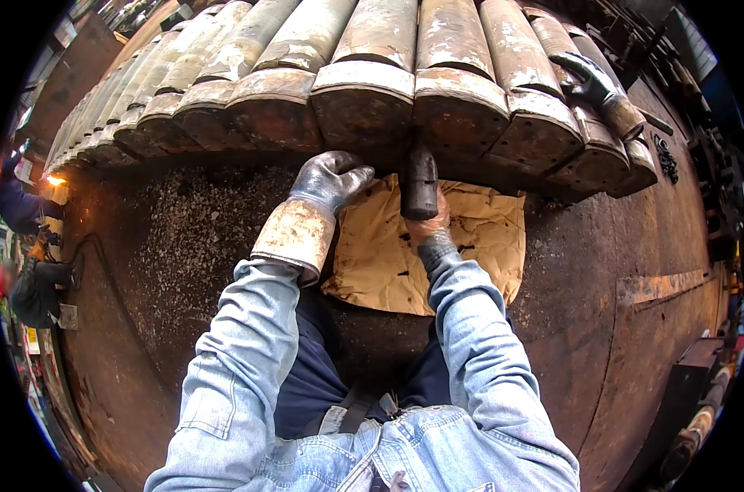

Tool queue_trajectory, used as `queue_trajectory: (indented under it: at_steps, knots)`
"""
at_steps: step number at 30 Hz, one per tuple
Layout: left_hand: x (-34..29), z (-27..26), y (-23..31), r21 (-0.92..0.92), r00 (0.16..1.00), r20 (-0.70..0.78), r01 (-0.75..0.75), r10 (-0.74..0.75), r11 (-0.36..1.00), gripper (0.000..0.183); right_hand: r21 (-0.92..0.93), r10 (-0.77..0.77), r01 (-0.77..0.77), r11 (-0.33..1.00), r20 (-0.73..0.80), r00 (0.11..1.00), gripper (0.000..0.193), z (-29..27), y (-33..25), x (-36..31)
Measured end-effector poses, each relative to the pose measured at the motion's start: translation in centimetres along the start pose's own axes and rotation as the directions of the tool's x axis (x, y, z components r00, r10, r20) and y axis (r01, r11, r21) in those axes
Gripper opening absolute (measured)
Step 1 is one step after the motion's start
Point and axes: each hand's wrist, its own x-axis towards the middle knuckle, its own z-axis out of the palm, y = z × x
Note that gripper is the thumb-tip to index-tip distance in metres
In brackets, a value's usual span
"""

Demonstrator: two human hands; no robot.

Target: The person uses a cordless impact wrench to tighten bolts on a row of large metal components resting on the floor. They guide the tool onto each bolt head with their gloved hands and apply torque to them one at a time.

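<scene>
My left hand (331, 182), in a dirty work glove with a pale cuff, is closed just below the end faces of the metal cylinders (362, 102). Whatever its curled fingers may hold is hidden. My right hand (431, 225) wears no thick glove and is wrapped round a hammer (419, 187). The dark hammer head stands in front of that hand and hides most of the handle and fingers. Beneath both hands a crumpled sheet of brown paper (380, 275) lies between my knees, with dark bits on it.
An empty work glove (597, 90) rests on the cylinders at the right. The long row of cylinders curves away to the far left. There, a person (26, 197) works beside bright sparks (56, 179), with another person (40, 287) nearer. Rusty plate (577, 336) covers the floor.
</scene>
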Motion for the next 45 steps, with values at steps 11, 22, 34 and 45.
queue_trajectory:
  at_steps: [11,22,34,45]
  knots:
    - [-0.3,-0.3,1.5,-0.141,0.995,0.047,0.093,-0.088,0.986,0.034,-0.607,-0.062,0.140,0.782,0.148,0.987,0.030,-1.6,-3.2,-0.2]
    - [5.1,1.8,-0.4,0.372,0.959,0.282,-0.147,0.040,0.916,0.072,-0.073,-0.009,0.018,0.997,0.118,0.993,0.036,-3.0,-4.6,-1.6]
    - [8.5,6.5,-1.4,-0.258,0.894,0.357,0.374,-0.272,0.891,0.067,-0.421,-0.158,0.298,0.856,0.336,0.928,0.054,-4.3,-6.4,-0.9]
    - [8.8,11.1,-0.8,-0.741,0.848,0.525,0.498,-0.075,0.451,0.052,-0.660,-0.169,0.295,0.691,0.249,0.954,0.044,-5.1,-7.1,-1.9]
